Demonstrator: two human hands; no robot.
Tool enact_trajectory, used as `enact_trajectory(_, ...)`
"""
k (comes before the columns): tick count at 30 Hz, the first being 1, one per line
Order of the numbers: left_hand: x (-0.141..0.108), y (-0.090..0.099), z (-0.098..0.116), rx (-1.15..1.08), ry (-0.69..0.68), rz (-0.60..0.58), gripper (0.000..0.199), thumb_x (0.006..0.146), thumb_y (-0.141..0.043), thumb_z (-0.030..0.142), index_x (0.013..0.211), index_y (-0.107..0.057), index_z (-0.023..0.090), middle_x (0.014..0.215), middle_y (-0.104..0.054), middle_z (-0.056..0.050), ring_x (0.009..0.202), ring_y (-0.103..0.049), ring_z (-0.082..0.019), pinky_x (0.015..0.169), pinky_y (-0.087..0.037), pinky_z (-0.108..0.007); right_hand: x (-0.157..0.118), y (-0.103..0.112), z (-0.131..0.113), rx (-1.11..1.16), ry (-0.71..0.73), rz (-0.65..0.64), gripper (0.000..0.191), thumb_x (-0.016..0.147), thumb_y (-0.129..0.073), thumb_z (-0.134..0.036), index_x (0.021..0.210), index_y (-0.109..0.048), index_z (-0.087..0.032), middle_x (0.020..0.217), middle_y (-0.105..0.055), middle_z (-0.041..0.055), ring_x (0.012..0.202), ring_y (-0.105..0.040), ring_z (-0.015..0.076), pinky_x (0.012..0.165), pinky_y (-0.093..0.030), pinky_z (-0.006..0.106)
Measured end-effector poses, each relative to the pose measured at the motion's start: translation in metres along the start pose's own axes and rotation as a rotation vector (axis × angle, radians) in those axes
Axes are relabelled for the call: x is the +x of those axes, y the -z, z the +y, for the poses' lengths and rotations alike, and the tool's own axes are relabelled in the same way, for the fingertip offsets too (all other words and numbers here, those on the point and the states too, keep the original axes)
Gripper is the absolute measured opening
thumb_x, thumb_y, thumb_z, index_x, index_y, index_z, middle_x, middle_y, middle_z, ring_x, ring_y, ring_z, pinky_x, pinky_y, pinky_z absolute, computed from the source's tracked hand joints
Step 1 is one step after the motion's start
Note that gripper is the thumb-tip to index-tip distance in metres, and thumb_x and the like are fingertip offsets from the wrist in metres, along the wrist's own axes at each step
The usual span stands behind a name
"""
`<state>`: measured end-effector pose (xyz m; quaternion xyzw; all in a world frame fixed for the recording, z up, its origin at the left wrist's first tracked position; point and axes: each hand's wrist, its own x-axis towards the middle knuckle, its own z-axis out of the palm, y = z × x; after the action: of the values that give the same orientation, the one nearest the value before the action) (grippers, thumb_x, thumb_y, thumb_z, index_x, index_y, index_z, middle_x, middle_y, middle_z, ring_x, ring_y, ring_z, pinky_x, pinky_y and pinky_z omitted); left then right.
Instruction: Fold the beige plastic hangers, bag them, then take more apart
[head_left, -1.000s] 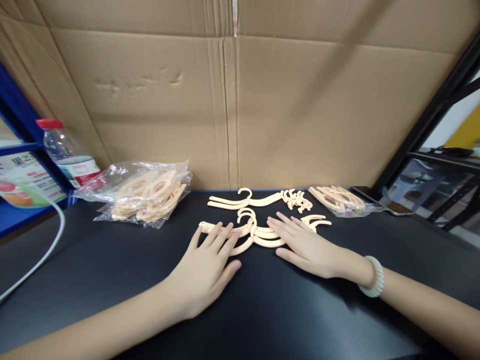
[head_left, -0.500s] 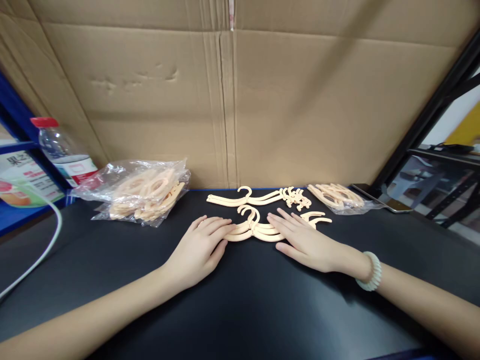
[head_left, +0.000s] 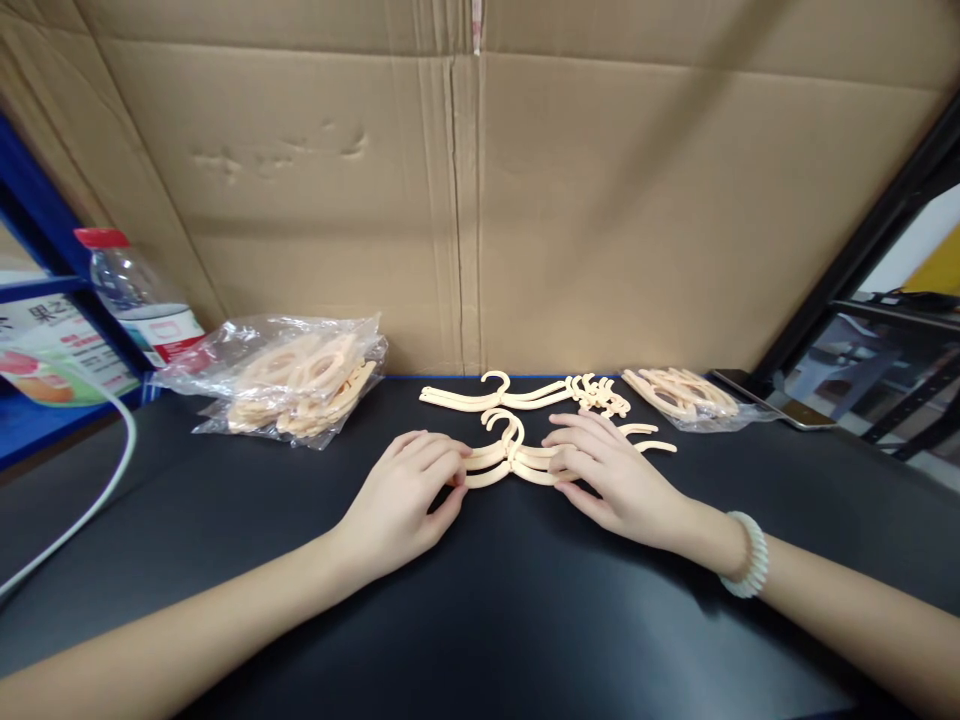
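Several cream plastic hangers lie overlapped on the black table, hooks pointing away from me. My left hand has its thumb and fingers closed on the left end of the nearest hanger. At the right end, my right hand pinches the same hanger between thumb and fingers, other fingers resting over the ones behind. Behind them lie more hangers with a small heap of loose hooks at their right end. Loose hanger arms stick out beyond my right hand.
Clear bags of hanger parts lie at the back left, beside a red-capped bottle. Another bag and a phone are at the back right. A white cable crosses the left side. Cardboard stands behind.
Both hands have gone from lying flat with fingers stretched to curling round the ends of the nearest hanger. That hanger has come slightly nearer, apart from those behind.
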<state>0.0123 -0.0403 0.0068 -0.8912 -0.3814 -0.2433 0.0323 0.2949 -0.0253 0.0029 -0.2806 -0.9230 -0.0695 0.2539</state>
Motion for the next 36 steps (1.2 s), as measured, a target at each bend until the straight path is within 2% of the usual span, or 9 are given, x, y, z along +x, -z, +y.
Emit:
enact_trajectory(3,0.0004,0.0011,0.0015,0.025,0.016,0.006,0.009,0.086,-0.048,0.015,0.083,-0.054,0.022,0.103,-0.068,-0.004,0.101,-0.061,-0.021,0.101,-0.036,-0.047,-0.0001,-0.0014,0.0012,0.008,0.024,0.028,0.013,0.091,-0.049,-0.014,0.09,-0.06,-0.022,0.108,-0.065,0.0067,0.122,-0.049,0.0274,0.102,-0.04,0.053)
enact_trajectory(8,0.0009,0.0012,0.0011,0.037,0.026,0.01,0.01,0.086,-0.048,0.015,0.084,-0.056,0.022,0.104,-0.069,-0.004,0.1,-0.062,-0.02,0.102,-0.035,-0.047,-0.0003,-0.0023,0.0025,0.0,0.032,0.03,0.013,0.092,-0.05,-0.015,0.089,-0.061,-0.021,0.106,-0.065,0.0061,0.12,-0.049,0.0262,0.101,-0.041,0.05)
enact_trajectory(16,0.0002,0.0006,0.0002,0.059,0.037,0.027,0.012,0.086,-0.048,0.016,0.081,-0.057,0.022,0.105,-0.07,-0.004,0.099,-0.062,-0.021,0.102,-0.036,-0.048,-0.0011,-0.0021,0.0021,0.002,0.076,0.071,0.018,0.089,-0.052,-0.013,0.097,-0.066,-0.022,0.109,-0.067,0.0067,0.119,-0.051,0.027,0.101,-0.041,0.053)
enact_trajectory(29,-0.0014,-0.0031,-0.003,0.084,0.014,0.044,0.013,0.089,-0.046,0.014,0.087,-0.057,0.022,0.105,-0.07,-0.003,0.099,-0.063,-0.021,0.101,-0.035,-0.048,0.0,0.0001,-0.0013,0.019,0.06,0.093,0.017,0.088,-0.053,-0.012,0.093,-0.066,-0.021,0.106,-0.067,0.0064,0.118,-0.051,0.0276,0.1,-0.041,0.05)
enact_trajectory(36,-0.0033,-0.0043,-0.0032,0.084,0.032,0.073,0.024,0.084,-0.05,0.013,0.107,-0.053,0.021,0.103,-0.069,-0.004,0.098,-0.063,-0.021,0.102,-0.036,-0.046,-0.0001,0.0004,-0.0012,0.019,0.058,0.097,0.016,0.087,-0.053,-0.012,0.092,-0.066,-0.021,0.105,-0.067,0.0064,0.117,-0.051,0.0273,0.099,-0.041,0.05)
